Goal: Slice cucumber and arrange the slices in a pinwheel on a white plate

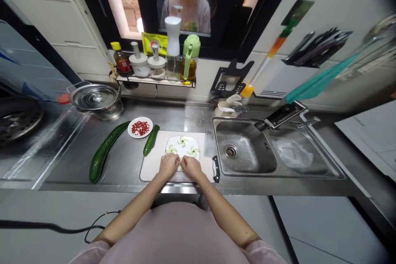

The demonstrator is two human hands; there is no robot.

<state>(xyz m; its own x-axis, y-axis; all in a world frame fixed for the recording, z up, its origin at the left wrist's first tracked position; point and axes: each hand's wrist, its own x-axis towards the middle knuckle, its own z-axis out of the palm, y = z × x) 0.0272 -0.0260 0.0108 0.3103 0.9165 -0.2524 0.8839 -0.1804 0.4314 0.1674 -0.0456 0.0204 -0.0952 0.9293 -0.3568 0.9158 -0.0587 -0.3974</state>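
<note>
A white squarish plate sits on a pale cutting board. On it lie pinwheels of thin cucumber slices, and some green slices show at its near edge between my hands. My left hand is closed over the plate's near left side, fingertips pinched together. Close beside it, my right hand is also closed, its fingertips pointing at the same near slices. What either hand pinches is too small to make out. A cut cucumber piece rests on the board's left edge. At the right edge lies a black-handled knife.
Left of the board are a small plate of red bits and a long cucumber. A lidded steel pot stands behind them. On the right is a double sink. Bottles stand on a wall rack.
</note>
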